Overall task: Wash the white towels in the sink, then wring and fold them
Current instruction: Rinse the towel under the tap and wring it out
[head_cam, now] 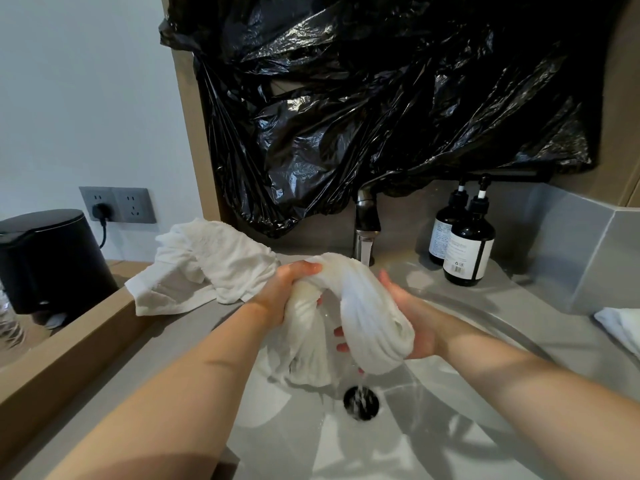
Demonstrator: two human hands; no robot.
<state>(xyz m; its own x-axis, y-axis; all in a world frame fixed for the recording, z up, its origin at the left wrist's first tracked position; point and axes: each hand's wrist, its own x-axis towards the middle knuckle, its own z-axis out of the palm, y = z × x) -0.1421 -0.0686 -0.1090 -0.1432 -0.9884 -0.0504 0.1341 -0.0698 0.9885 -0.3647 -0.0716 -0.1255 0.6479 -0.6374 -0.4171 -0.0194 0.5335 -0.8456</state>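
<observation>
Both ends of the wet towel [360, 299] are being gripped above the sink [450, 427]: my left hand [287, 289] clenching the far end, my right hand [412, 327] curling round the nearer, its length arching between them.

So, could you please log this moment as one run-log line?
phase: wringing over sink | left hand: grips wet towel | right hand: grips same towel | water: dripping onto drain | other towel: heaped on counter
</observation>
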